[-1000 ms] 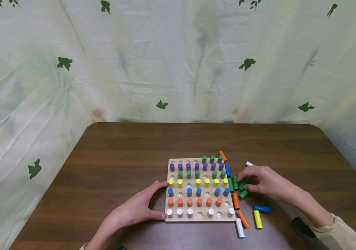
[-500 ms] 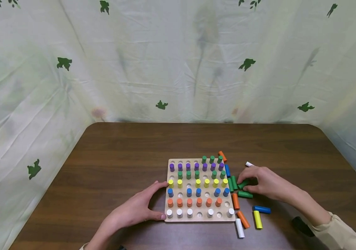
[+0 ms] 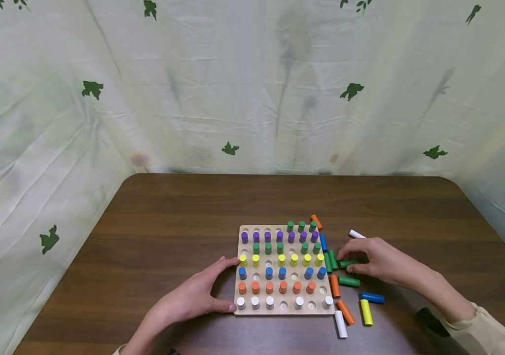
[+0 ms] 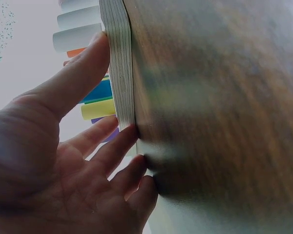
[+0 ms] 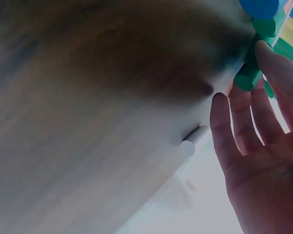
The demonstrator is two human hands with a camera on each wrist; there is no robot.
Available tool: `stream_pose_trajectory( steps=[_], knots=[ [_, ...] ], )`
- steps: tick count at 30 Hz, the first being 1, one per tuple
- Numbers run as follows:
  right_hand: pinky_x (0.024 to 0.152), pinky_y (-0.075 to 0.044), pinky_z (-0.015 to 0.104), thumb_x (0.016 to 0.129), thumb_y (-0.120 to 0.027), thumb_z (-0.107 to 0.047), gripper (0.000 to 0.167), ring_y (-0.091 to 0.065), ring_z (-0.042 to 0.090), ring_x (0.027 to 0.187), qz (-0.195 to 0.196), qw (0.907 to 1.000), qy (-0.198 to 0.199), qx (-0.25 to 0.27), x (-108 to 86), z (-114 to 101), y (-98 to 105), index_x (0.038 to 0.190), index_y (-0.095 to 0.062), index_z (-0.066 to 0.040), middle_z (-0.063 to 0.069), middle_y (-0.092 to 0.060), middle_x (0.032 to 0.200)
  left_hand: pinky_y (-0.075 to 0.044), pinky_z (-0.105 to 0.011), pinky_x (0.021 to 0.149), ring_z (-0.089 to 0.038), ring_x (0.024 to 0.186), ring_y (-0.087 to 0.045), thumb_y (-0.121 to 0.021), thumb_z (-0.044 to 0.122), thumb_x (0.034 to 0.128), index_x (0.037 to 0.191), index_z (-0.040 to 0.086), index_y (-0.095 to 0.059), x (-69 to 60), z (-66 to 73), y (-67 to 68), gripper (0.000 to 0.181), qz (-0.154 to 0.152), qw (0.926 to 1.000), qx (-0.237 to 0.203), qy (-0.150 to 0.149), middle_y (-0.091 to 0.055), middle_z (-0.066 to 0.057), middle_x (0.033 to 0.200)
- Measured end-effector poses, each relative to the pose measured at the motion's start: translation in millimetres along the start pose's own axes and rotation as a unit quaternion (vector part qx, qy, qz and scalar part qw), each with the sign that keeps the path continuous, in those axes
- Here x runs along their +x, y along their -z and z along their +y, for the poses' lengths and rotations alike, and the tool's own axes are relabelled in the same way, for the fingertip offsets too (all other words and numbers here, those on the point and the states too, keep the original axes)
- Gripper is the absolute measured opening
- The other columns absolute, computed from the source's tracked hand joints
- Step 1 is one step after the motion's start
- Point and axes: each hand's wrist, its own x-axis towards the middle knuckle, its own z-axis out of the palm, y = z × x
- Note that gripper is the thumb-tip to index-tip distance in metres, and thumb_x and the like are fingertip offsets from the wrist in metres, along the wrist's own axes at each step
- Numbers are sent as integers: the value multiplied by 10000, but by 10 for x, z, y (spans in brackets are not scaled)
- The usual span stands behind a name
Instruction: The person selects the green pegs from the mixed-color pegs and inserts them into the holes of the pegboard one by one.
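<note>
A square wooden pegboard (image 3: 274,312) carries upright rows of white, orange, blue, yellow, green and purple pegs, with several bare holes. My left hand (image 3: 190,298) rests at its left side. In the left wrist view the thumb (image 4: 85,73) and the fingertips touch the board's edge, spread apart along it. To the right of the board, my right hand (image 3: 383,260) pinches a green peg (image 5: 248,75) between thumb and fingers, low over the table. Another green peg (image 3: 349,281) lies just in front of that hand. Two more green pegs (image 3: 333,259) lie against the board's right side.
Loose orange pegs (image 3: 345,312), a white peg (image 3: 341,324), a yellow peg (image 3: 366,312) and a blue peg (image 3: 372,298) lie right of the board's front. A white peg (image 3: 356,233) lies behind my right hand. The brown table (image 3: 168,212) meets a pale curtain (image 3: 252,98).
The green peg in my right fingers has turned more sideways. The loose green peg in front of it has swung round and shifted slightly toward me. My left hand stays in place.
</note>
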Motion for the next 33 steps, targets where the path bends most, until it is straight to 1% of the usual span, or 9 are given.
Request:
stream_pose_trajectory(
  steps=[6,13,17,22,29,33],
  knots=[
    [808,-533,333,888,-744,-134,247,-586,72,920,89,9999,34,40,-30,-32,21,1109,-686,-230,-130,-635,1054,-292,-626,1063,-397,1402,-317,-860,426,730,1450,253,-434,4,5,-2,855,-16,10000,3,37,-337,-161,1545],
    [823,-536,350,931,-690,-129,251,-582,89,963,92,10000,-26,-21,-36,-74,52,1167,-696,-212,-124,-635,1085,-288,-610,1073,-387,1408,-310,-863,410,733,1452,246,-431,-4,1,5,855,4,10000,20,-50,-334,-163,1546],
    [800,-539,325,933,-687,-125,245,-578,90,945,160,9999,-46,-1,-28,-102,60,1166,-692,-200,-122,-630,1072,-289,-601,1077,-382,1411,-307,-865,399,733,1452,244,-432,-9,5,2,854,31,9999,34,-105,-337,-163,1545],
    [777,-541,298,918,-707,-124,235,-594,77,880,361,9992,-131,125,-8,-148,57,1141,-684,-194,-118,-637,1049,-294,-606,1069,-391,1403,-317,-869,391,730,1449,250,-436,-24,24,-4,851,56,9999,23,-148,-342,-172,1541],
    [785,-545,320,904,-725,-128,244,-613,84,875,584,9982,-78,123,20,-201,89,1137,-685,-186,-129,-656,1069,-298,-601,1069,-392,1398,-325,-870,386,728,1447,251,-436,-33,29,-4,850,97,9998,41,-192,-345,-177,1538],
    [786,-549,341,894,-738,-135,242,-615,89,868,706,9974,-97,103,41,-229,108,1128,-689,-176,-110,-667,1052,-296,-606,1068,-390,1399,-325,-866,400,731,1450,246,-434,-21,24,-1,853,71,9999,40,-120,-342,-175,1540]
  ],
)
